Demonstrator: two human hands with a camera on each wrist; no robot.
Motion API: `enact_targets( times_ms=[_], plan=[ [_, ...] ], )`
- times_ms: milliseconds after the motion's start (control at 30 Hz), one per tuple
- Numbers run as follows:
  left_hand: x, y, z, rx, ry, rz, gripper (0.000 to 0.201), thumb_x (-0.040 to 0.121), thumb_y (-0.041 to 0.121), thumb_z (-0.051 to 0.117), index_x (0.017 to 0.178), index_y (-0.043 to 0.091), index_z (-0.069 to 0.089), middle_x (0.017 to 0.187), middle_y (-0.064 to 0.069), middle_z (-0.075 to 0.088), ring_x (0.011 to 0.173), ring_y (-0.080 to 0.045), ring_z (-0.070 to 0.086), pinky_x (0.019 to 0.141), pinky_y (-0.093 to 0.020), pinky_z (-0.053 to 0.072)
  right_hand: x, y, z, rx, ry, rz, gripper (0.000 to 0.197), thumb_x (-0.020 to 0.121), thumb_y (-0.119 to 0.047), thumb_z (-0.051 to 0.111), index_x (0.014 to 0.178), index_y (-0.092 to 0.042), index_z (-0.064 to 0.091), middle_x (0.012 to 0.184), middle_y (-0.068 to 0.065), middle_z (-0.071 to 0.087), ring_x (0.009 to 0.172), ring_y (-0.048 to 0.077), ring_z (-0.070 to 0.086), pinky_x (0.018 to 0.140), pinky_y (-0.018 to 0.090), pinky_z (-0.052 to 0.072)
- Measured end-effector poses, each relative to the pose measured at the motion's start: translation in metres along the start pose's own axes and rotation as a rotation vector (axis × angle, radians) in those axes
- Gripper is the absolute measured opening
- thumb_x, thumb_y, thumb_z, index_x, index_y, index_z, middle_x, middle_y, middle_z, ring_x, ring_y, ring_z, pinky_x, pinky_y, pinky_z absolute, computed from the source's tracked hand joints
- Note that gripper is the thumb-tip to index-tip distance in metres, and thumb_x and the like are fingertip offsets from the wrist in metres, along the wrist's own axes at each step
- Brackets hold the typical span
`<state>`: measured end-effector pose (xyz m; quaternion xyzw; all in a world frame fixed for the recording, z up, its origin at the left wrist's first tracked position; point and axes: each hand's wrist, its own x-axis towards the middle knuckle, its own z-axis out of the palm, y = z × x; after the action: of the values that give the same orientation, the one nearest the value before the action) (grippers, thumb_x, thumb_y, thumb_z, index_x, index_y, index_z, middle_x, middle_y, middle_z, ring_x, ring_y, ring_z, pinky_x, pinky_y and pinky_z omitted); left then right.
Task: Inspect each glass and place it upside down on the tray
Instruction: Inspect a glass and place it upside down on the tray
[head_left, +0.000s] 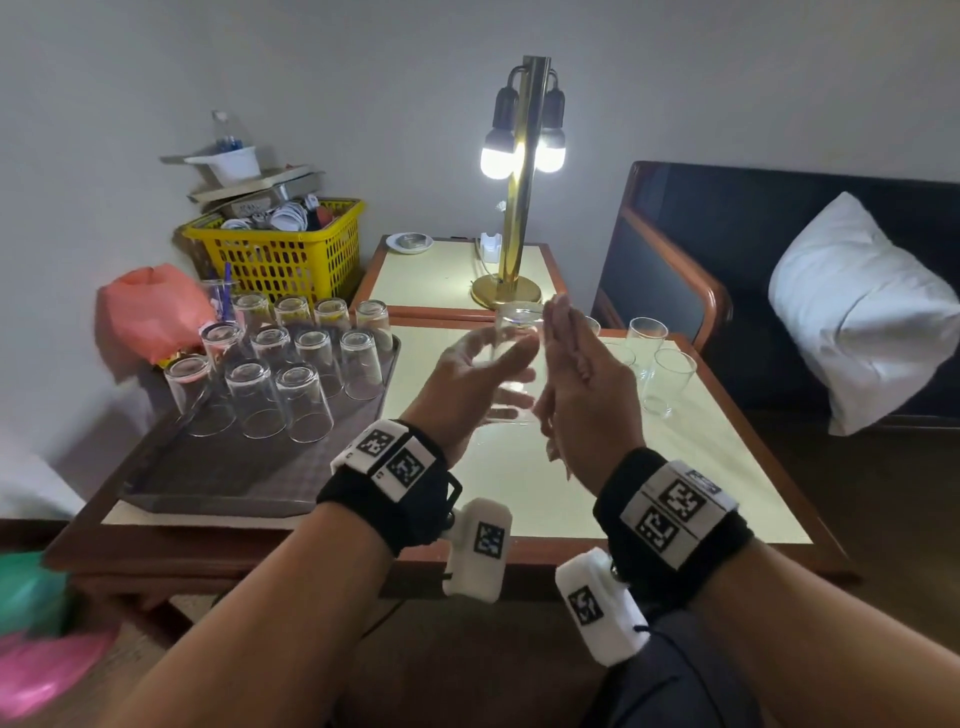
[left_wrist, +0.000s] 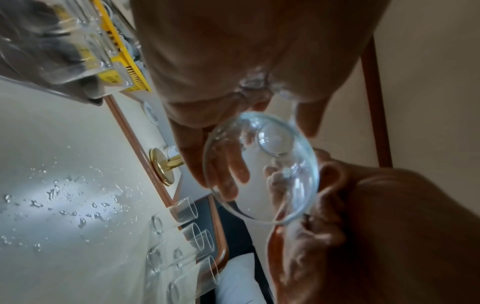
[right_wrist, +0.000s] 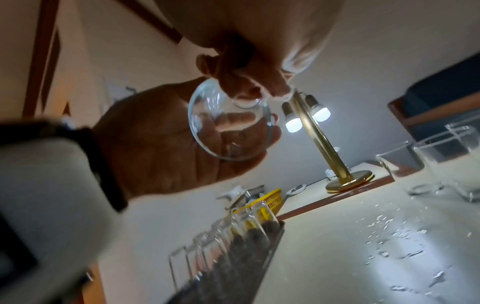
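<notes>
Both hands raised above table (head_left: 571, 499). I see left hand (head_left: 470, 387) curled loosely around clear glass (head_left: 511, 358), base up, rim down. Right hand (head_left: 582, 374) pinches its base with fingertips (right_wrist: 259, 86). Tray (head_left: 234, 473) of inverted glasses (head_left: 304, 402) sits left of left hand; upright glasses (head_left: 667, 382) beyond right hand.

Both forearms are bare, no sleeves. Each wrist has a wide black strap (head_left: 400, 493) with white panels printed with black square marker codes, and a chunky white camera block (head_left: 477, 551) with another marker hangs under each strap.
</notes>
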<state>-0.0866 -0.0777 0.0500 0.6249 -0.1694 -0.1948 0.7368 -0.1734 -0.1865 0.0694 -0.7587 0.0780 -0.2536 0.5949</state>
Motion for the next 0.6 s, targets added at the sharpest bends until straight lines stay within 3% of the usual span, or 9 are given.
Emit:
enact_targets(
  times_ms=[33,100,167,233,300,367,433,500,600],
  plan=[
    [0.001,0.001,-0.001,-0.021,0.061,0.030,0.071,0.075,0.066,0.075,0.128,0.021,0.060,0.115,-0.013,0.074,0.093,-0.028,0.072,0.082,-0.044,0.057,-0.006,-0.001,0.003,-0.029,-0.037,-0.031,0.044,0.105,-0.028,0.049,0.148,-0.026,0.049,0.069,-0.016,0.059,0.047,0.000,0.052,0.044,0.017,0.047],
    [0.001,0.001,0.000,-0.092,0.120,0.024,0.063,0.090,0.071,0.059,0.129,0.021,0.061,0.116,-0.012,0.075,0.098,-0.027,0.074,0.084,-0.045,0.056,-0.015,0.000,0.007,-0.073,-0.109,-0.076,0.045,0.104,-0.023,0.052,0.148,-0.025,0.047,0.089,-0.012,0.062,0.058,-0.005,0.057,0.053,0.016,0.052],
    [-0.004,0.001,0.001,-0.100,0.033,-0.090,0.054,0.103,0.064,0.042,0.135,0.023,0.057,0.118,-0.017,0.073,0.103,-0.032,0.073,0.086,-0.047,0.057,-0.002,0.004,0.002,-0.071,-0.054,-0.040,0.045,0.104,-0.031,0.050,0.148,-0.023,0.049,0.085,-0.015,0.055,0.052,-0.005,0.056,0.047,0.012,0.046],
    [-0.004,-0.002,0.002,-0.030,-0.025,-0.104,0.052,0.099,0.060,0.055,0.134,0.021,0.055,0.117,-0.017,0.072,0.098,-0.032,0.072,0.080,-0.043,0.055,0.007,0.003,-0.003,-0.086,-0.001,-0.010,0.046,0.104,-0.040,0.046,0.147,-0.024,0.051,0.079,-0.016,0.054,0.048,-0.002,0.051,0.043,0.011,0.041],
    [-0.002,-0.003,0.000,-0.048,0.086,-0.031,0.060,0.085,0.065,0.066,0.126,0.022,0.061,0.113,-0.009,0.072,0.095,-0.027,0.069,0.078,-0.040,0.054,0.000,0.005,0.000,-0.108,-0.044,-0.041,0.041,0.105,-0.039,0.047,0.145,-0.030,0.050,0.072,-0.015,0.056,0.046,-0.001,0.050,0.043,0.013,0.043],
    [0.000,-0.002,0.000,-0.124,0.141,-0.023,0.058,0.089,0.072,0.058,0.122,0.024,0.064,0.119,-0.009,0.070,0.106,-0.028,0.068,0.090,-0.047,0.056,-0.011,0.007,0.005,-0.114,-0.095,-0.056,0.043,0.105,-0.035,0.049,0.148,-0.029,0.048,0.080,-0.018,0.055,0.054,-0.004,0.051,0.049,0.010,0.046],
    [-0.003,-0.001,0.003,-0.133,0.033,-0.097,0.044,0.101,0.065,0.044,0.118,0.028,0.060,0.124,-0.017,0.069,0.111,-0.036,0.069,0.098,-0.053,0.054,0.000,0.008,0.002,-0.101,-0.030,-0.028,0.045,0.105,-0.037,0.048,0.148,-0.023,0.050,0.075,-0.019,0.051,0.048,-0.003,0.052,0.046,0.011,0.044],
    [-0.002,-0.001,0.005,-0.060,-0.018,-0.101,0.039,0.101,0.059,0.052,0.119,0.026,0.060,0.122,-0.019,0.070,0.103,-0.035,0.072,0.091,-0.048,0.056,0.008,0.004,-0.003,-0.066,0.033,0.011,0.045,0.105,-0.040,0.045,0.146,-0.022,0.052,0.065,-0.014,0.052,0.040,0.001,0.051,0.040,0.015,0.043],
    [0.002,0.002,0.002,-0.079,0.125,-0.003,0.061,0.088,0.074,0.060,0.126,0.025,0.065,0.121,-0.013,0.071,0.106,-0.033,0.070,0.088,-0.046,0.055,-0.007,0.006,0.003,-0.100,-0.079,-0.049,0.043,0.106,-0.036,0.047,0.148,-0.027,0.049,0.069,-0.018,0.050,0.047,-0.003,0.051,0.045,0.013,0.044]
  ],
)
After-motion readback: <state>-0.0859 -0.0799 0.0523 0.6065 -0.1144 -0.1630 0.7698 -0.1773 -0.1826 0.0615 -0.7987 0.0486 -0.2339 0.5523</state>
